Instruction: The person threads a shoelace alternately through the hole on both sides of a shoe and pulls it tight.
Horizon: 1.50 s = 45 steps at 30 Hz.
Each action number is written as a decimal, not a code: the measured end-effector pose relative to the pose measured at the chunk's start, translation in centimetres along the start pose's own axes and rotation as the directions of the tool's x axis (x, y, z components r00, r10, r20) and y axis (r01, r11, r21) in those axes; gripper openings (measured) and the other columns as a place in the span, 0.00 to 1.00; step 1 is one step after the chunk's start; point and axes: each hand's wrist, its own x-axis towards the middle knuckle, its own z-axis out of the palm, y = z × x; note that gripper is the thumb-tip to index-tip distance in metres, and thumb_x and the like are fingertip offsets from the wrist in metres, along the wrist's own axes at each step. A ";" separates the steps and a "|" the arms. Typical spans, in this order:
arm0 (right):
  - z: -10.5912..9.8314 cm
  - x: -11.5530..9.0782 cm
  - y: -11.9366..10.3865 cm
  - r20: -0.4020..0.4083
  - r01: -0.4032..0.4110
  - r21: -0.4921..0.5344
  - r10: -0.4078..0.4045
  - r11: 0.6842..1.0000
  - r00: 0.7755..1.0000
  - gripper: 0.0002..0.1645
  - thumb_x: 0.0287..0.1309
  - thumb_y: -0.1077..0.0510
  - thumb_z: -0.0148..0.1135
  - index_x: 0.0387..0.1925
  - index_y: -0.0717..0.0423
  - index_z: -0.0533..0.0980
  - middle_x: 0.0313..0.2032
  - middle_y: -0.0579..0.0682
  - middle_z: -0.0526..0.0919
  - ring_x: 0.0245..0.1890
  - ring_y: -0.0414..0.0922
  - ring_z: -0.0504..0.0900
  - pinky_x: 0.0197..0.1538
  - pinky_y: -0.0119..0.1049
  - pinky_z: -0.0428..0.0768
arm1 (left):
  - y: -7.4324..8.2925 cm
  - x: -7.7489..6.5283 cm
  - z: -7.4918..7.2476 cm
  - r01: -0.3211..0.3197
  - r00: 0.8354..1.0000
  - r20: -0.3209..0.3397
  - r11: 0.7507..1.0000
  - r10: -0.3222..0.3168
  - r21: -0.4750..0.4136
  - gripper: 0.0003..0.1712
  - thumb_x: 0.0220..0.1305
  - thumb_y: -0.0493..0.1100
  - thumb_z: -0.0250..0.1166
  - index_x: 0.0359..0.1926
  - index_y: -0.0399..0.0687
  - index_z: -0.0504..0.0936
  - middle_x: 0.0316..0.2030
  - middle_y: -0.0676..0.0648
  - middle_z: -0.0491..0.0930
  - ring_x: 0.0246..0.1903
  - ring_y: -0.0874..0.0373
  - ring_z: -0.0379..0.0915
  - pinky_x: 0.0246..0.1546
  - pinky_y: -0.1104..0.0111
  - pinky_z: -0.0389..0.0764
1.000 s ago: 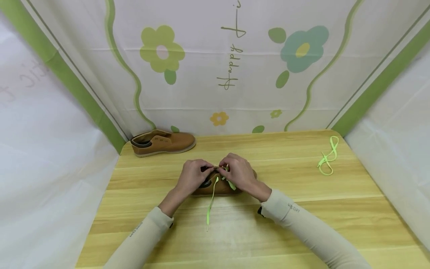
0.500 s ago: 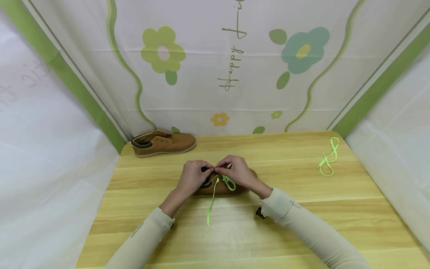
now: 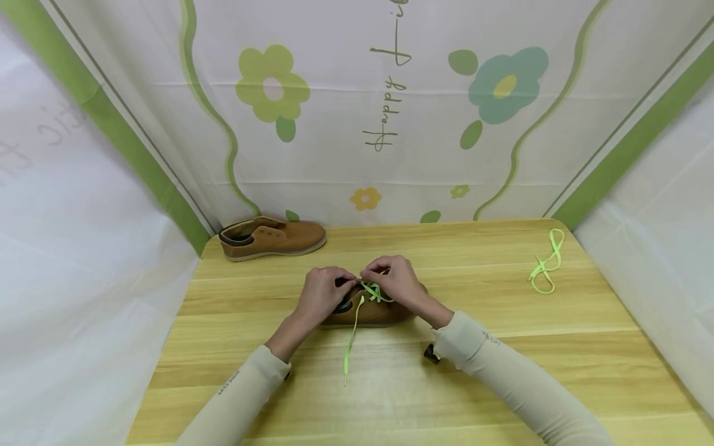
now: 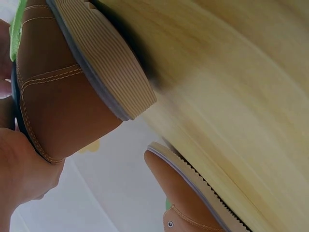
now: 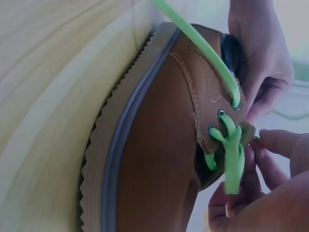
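A brown leather shoe (image 3: 362,314) stands on the table under both hands, toe to the right. A bright green shoelace (image 5: 232,157) runs through its lower eyelets. One lace end (image 3: 351,347) hangs from the near side's top eyelet onto the table. At the opening, my left hand (image 3: 320,291) pinches the far eyelet flap (image 5: 248,133). Close beside it, my right hand (image 3: 397,280) has thumb and fingertips together at that flap's edge, with a small bit of green lace between them. The fingers partly hide the flap's eyelets.
A second brown shoe (image 3: 279,238), unlaced, stands at the back left of the wooden table (image 3: 474,396). Another green shoelace (image 3: 545,266) lies loosely looped at the back right. A printed white curtain (image 3: 334,142) rises behind the table's rear edge.
My right hand shifted slightly at the flap, and the lace loop by it swung and now lies across the eyelets. My left hand keeps its place on the shoe.
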 end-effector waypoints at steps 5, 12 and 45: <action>-0.6 0.1 0.4 -0.027 -0.032 0.027 0.033 0.999 0.999 0.11 0.72 0.57 0.68 0.43 0.62 0.88 0.41 0.54 0.91 0.40 0.48 0.87 0.42 0.39 0.83 | -0.1 0.0 0.1 -0.013 1.000 0.000 1.000 0.013 -0.006 0.02 0.62 0.34 0.78 0.37 0.43 0.94 0.34 0.48 0.92 0.36 0.53 0.90 0.41 0.60 0.89; -2.1 0.2 0.6 -0.050 -0.044 0.123 0.051 0.991 0.997 0.12 0.75 0.59 0.64 0.43 0.66 0.85 0.41 0.67 0.88 0.42 0.59 0.87 0.46 0.47 0.88 | -0.2 0.1 0.1 -0.008 1.000 0.006 1.000 0.008 -0.004 0.02 0.63 0.35 0.77 0.37 0.44 0.94 0.34 0.48 0.92 0.36 0.54 0.90 0.40 0.60 0.88; -10.3 -0.7 4.4 -0.219 -0.199 0.225 0.248 0.954 0.944 0.19 0.78 0.55 0.62 0.48 0.72 0.81 0.36 0.48 0.89 0.39 0.43 0.87 0.45 0.34 0.87 | -0.1 -0.1 0.0 -0.023 1.000 -0.006 1.000 0.023 -0.007 0.03 0.62 0.34 0.77 0.37 0.44 0.94 0.34 0.48 0.92 0.35 0.54 0.90 0.39 0.60 0.89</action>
